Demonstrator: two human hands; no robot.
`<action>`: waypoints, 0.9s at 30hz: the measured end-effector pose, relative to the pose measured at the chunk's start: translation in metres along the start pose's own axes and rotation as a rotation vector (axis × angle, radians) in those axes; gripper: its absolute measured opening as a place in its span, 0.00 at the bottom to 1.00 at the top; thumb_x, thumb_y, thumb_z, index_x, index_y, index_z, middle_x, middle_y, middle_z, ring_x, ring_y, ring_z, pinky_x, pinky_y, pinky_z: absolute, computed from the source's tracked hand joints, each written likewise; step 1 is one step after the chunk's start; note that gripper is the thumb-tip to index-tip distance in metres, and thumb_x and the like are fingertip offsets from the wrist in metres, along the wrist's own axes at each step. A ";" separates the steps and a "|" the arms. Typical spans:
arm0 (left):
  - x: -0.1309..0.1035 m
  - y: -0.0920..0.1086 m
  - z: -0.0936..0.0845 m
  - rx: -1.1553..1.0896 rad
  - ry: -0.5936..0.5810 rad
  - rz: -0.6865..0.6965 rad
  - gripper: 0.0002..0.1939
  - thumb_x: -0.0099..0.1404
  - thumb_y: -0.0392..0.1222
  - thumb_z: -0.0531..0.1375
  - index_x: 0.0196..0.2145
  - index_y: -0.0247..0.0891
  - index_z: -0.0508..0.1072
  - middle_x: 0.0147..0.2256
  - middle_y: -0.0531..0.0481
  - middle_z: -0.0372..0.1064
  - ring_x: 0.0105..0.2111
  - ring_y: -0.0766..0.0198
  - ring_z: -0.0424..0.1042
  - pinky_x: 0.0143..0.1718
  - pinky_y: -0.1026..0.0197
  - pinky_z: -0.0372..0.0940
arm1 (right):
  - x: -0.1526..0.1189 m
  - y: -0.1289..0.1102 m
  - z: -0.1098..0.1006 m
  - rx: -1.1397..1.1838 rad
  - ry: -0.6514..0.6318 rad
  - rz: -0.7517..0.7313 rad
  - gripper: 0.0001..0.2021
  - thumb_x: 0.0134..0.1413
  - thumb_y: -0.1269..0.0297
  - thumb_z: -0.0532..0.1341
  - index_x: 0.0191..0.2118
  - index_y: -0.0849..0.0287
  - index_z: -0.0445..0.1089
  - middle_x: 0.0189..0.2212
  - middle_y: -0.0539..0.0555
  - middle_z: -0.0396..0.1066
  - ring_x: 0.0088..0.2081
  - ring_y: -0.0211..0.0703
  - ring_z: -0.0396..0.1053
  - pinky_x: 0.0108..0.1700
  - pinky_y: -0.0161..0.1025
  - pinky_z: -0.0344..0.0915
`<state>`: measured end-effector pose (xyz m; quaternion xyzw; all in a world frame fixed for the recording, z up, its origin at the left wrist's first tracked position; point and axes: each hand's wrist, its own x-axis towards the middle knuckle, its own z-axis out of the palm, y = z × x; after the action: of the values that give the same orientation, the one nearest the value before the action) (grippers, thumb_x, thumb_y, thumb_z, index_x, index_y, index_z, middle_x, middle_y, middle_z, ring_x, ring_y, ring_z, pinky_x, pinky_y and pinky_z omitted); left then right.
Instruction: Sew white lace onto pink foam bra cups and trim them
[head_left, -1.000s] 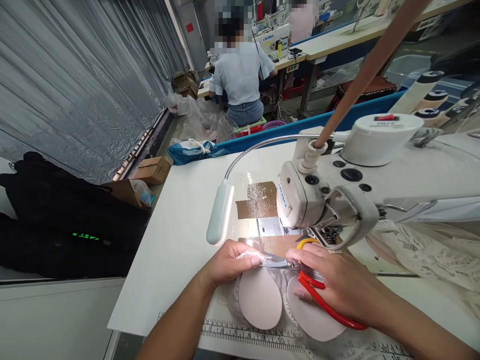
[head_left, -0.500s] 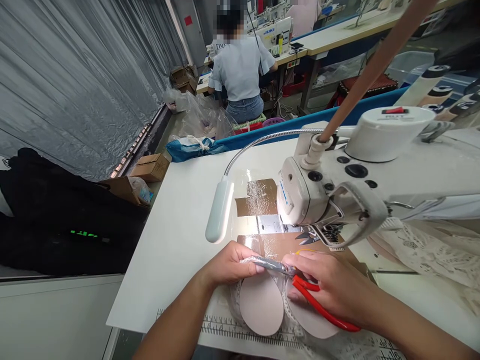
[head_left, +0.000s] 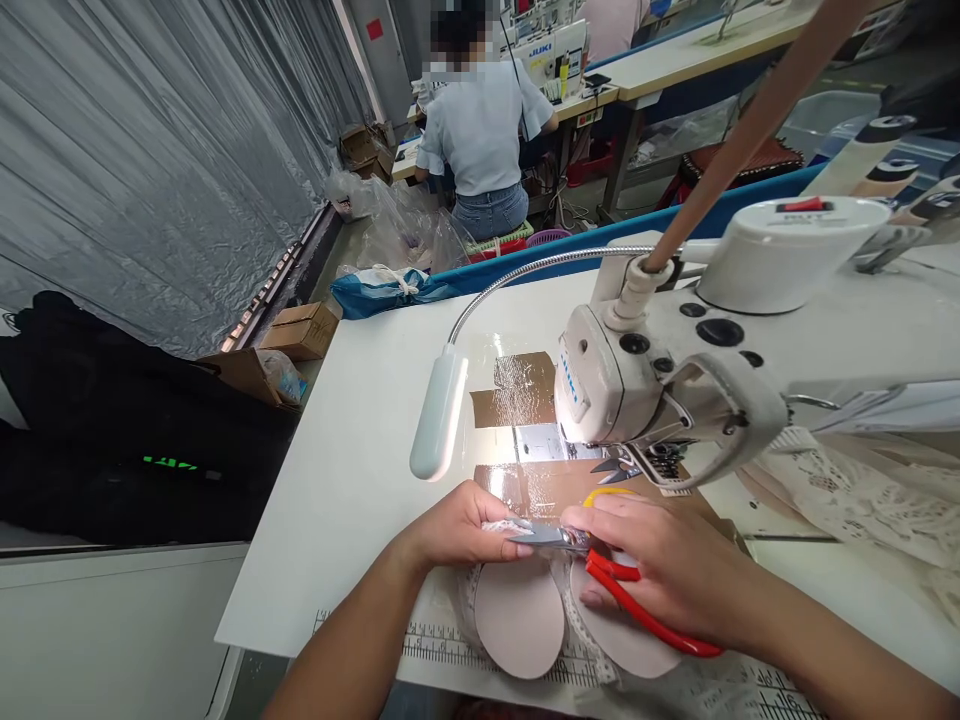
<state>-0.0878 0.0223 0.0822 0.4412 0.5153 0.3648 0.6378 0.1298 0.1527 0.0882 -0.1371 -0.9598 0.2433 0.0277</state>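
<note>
My right hand (head_left: 645,560) is closed around a pair of scissors (head_left: 645,620) with red handles. Their metal blades point left, toward the fingertips of my left hand (head_left: 469,530). That hand pinches a strip of white lace (head_left: 499,526) at the blades. Below both hands lie two pale pink rounded pads, a left pad (head_left: 519,622) and a right pad (head_left: 626,635), edged with lace; my right fingers partly cover the right one. A yellow loop (head_left: 609,494) shows behind my right hand; I cannot tell what it belongs to.
A sewing machine (head_left: 622,370) stands right of centre, with small dark snips (head_left: 619,470) beneath its head. A lamp (head_left: 439,415) hangs over the white table (head_left: 360,440). A printed ruler (head_left: 442,642) runs along the front edge. Cream lace fabric (head_left: 847,490) lies right. A person (head_left: 484,130) sits ahead.
The scissor blades have shifted slightly at my left fingertips, and more of the yellow loop shows. My left hand keeps its pinch on the lace. The whole view has shifted a little.
</note>
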 end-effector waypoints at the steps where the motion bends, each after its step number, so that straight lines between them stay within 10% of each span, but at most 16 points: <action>1: 0.000 -0.001 0.000 0.001 -0.004 -0.007 0.15 0.57 0.45 0.65 0.24 0.29 0.72 0.20 0.55 0.49 0.23 0.72 0.47 0.24 0.64 0.41 | 0.001 -0.001 -0.001 0.002 -0.012 0.009 0.12 0.45 0.58 0.65 0.35 0.54 0.66 0.25 0.47 0.64 0.28 0.34 0.55 0.31 0.30 0.43; 18: 0.001 -0.001 -0.003 0.093 0.000 -0.054 0.17 0.55 0.48 0.66 0.24 0.28 0.72 0.20 0.56 0.50 0.22 0.73 0.48 0.23 0.67 0.43 | 0.000 -0.001 -0.003 0.177 -0.207 0.030 0.13 0.57 0.52 0.56 0.33 0.57 0.64 0.31 0.47 0.68 0.31 0.32 0.60 0.32 0.29 0.48; 27: 0.001 0.001 0.002 0.015 0.037 0.008 0.18 0.53 0.51 0.67 0.23 0.30 0.72 0.22 0.53 0.58 0.24 0.70 0.56 0.27 0.65 0.53 | -0.002 0.009 0.011 -0.138 0.215 -0.016 0.13 0.57 0.55 0.56 0.42 0.56 0.70 0.27 0.50 0.68 0.30 0.33 0.64 0.32 0.30 0.51</action>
<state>-0.0852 0.0233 0.0829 0.4411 0.5280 0.3715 0.6234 0.1329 0.1545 0.0742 -0.1565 -0.9668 0.1604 0.1230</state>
